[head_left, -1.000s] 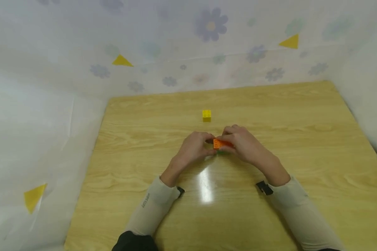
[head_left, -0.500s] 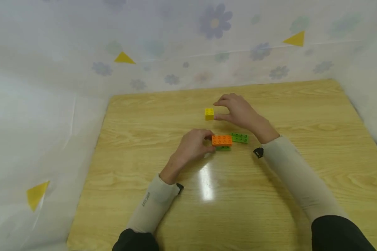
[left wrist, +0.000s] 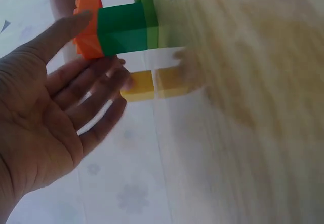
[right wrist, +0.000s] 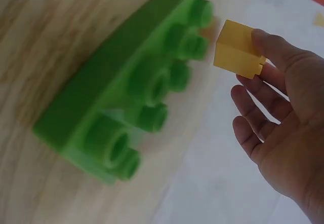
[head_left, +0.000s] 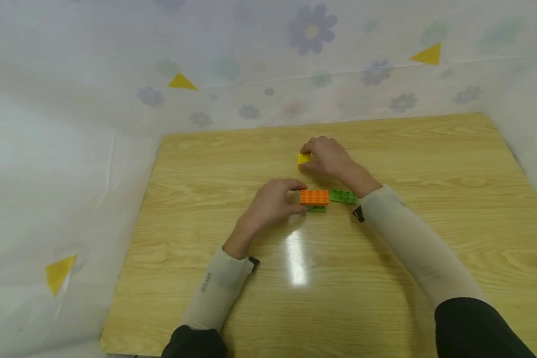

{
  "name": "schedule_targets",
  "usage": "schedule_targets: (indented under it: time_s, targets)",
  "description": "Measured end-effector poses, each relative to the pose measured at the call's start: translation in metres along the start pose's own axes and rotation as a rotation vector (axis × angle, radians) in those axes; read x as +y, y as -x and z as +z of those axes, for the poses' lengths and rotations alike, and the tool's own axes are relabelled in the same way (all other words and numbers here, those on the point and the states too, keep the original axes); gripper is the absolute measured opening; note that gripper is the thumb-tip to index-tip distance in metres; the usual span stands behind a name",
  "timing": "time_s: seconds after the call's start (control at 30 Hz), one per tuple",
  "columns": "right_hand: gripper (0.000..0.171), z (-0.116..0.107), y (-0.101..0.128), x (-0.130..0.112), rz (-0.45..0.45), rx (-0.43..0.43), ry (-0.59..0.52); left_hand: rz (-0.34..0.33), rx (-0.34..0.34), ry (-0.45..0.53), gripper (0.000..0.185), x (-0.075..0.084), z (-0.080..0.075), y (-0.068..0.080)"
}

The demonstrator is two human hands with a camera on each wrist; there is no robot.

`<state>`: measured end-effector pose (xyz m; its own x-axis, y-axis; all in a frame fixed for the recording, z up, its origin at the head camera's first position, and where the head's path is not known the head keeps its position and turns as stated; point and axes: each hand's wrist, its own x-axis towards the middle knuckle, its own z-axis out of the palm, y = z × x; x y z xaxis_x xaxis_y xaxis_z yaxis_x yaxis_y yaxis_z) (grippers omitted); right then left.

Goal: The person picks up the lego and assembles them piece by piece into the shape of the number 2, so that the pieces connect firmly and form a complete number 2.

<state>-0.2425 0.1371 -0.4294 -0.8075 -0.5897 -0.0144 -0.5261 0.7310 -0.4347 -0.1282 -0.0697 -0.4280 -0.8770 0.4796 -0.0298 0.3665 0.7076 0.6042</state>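
A stack stands mid-table: an orange brick [head_left: 314,197] on top, a dark green block [left wrist: 122,29] under it and light green [left wrist: 148,16] at the bottom. My left hand [head_left: 270,201] is at the stack's left end, thumb and index finger spread on either side; in the left wrist view the thumb overlaps the orange brick. Right of the stack, a studded light green brick [head_left: 343,196] looms large in the right wrist view. Behind the stack, my right hand [head_left: 328,158] pinches a yellow brick [right wrist: 238,49] between thumb and fingers, the other fingers loose.
The wood-grain table [head_left: 197,199] is shiny and reflects the bricks. A pale flowered sheet [head_left: 250,94] hangs behind its far edge, with yellow triangles on it. My right forearm [head_left: 411,243] reaches across beside the light green brick.
My right hand let go of the orange brick, reached forward and took hold of the yellow brick. The left hand stays at the stack, its thumb and index finger now a little farther apart.
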Motion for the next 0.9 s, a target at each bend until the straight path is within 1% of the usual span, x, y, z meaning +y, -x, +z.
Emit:
schedule_targets:
  time_s: [0.07, 0.2, 0.3, 0.43, 0.63, 0.77, 0.9]
  targets:
    - [0.044, -0.008, 0.011, 0.0, 0.002, 0.038, -0.036, 0.025, 0.006, 0.031, 0.046, 0.001, -0.004, 0.0]
    - [0.041, -0.032, 0.044, -0.004, -0.019, 0.094, -0.103, 0.068, 0.03, 0.062, 0.038, 0.001, -0.009, 0.0]
    - [0.039, -0.044, 0.071, -0.01, -0.048, 0.089, -0.148, 0.077, 0.038, 0.07, 0.032, -0.001, -0.011, 0.001]
    - [0.036, -0.048, 0.097, -0.021, -0.089, 0.078, -0.186, 0.074, 0.048, 0.07, 0.028, -0.004, -0.01, 0.002]
    - [0.036, -0.037, 0.11, -0.034, -0.122, 0.068, -0.145, 0.064, 0.073, 0.092, 0.025, -0.005, -0.007, 0.001]
    - [0.037, -0.031, 0.113, -0.036, -0.113, 0.086, -0.114, 0.068, 0.07, 0.107, 0.023, -0.005, -0.004, -0.002]
    - [0.036, -0.028, 0.114, -0.036, -0.123, 0.103, -0.11, 0.064, 0.067, 0.106, 0.023, -0.004, -0.002, -0.003]
